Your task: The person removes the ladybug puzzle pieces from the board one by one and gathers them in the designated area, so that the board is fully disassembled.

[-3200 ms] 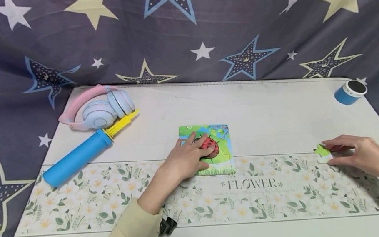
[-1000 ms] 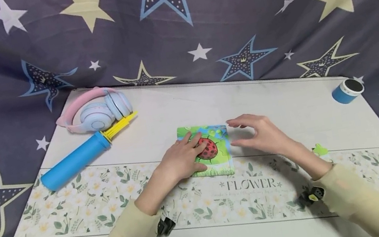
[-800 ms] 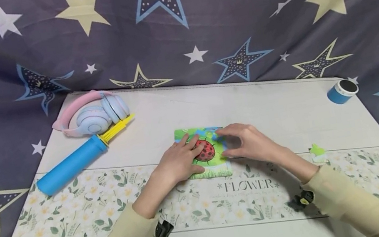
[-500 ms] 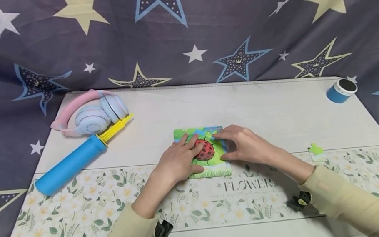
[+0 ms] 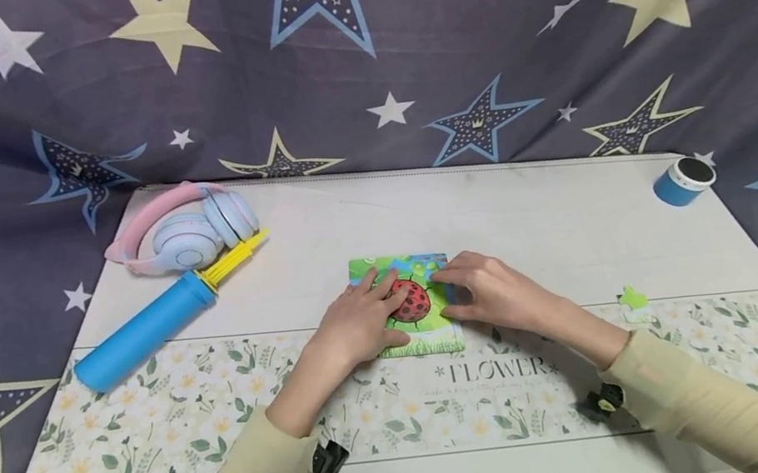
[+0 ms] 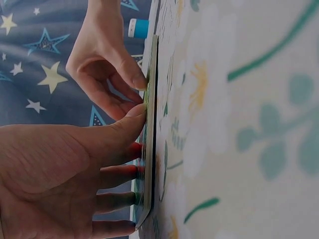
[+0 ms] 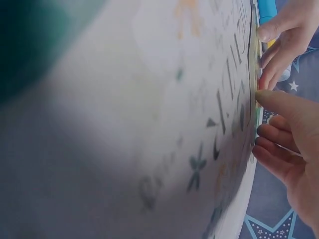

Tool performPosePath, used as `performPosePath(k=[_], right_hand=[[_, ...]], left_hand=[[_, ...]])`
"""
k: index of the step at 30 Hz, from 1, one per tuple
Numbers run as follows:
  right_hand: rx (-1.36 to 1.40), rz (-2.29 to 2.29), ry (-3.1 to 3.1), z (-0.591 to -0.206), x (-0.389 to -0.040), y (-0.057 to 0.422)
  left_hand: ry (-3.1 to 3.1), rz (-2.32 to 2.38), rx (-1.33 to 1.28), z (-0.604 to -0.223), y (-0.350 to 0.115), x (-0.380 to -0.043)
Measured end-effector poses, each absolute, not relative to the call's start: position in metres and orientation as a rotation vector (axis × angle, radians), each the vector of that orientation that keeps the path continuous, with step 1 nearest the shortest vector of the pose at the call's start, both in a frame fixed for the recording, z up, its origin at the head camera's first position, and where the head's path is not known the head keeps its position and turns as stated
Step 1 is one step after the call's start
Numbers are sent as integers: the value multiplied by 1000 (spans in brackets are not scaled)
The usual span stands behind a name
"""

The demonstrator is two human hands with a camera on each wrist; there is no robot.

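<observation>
A square ladybug jigsaw puzzle (image 5: 419,345) lies flat on the table in the head view. My left hand (image 5: 356,321) rests on its left part with spread fingers, the tips on the picture. At the right side, my right hand (image 5: 498,290) has its bent fingers and thumb on the puzzle, pinching at a piece there; the hand partly hides that piece. Both wrist views show the puzzle edge-on, with my left hand (image 6: 55,174) and my right hand (image 7: 294,134) touching its face. A loose green and white puzzle piece (image 5: 634,299) lies apart to the right.
Pink and blue headphones (image 5: 185,238) lie at the back left, with a blue hand pump (image 5: 145,333) with a yellow nozzle in front of them. A small blue and white jar (image 5: 683,181) stands at the back right. A star-patterned curtain (image 5: 499,12) hangs behind the table (image 5: 496,207).
My right hand has let go of the loose piece at the right and moved left onto the puzzle, its fingertips drawing slightly together there. My left hand has stayed on the puzzle.
</observation>
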State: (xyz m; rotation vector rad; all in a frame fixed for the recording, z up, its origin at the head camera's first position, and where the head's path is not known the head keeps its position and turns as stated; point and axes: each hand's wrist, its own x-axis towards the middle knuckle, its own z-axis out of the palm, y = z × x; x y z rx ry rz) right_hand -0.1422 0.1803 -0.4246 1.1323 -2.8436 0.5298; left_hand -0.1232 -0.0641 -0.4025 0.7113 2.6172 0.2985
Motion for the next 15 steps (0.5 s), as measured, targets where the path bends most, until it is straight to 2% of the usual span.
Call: performPosePath(k=[15], right_hand=[[1326,378,-2679,-424,-144,179]], left_hand=[[2624,302,711,-402,-63,-124]])
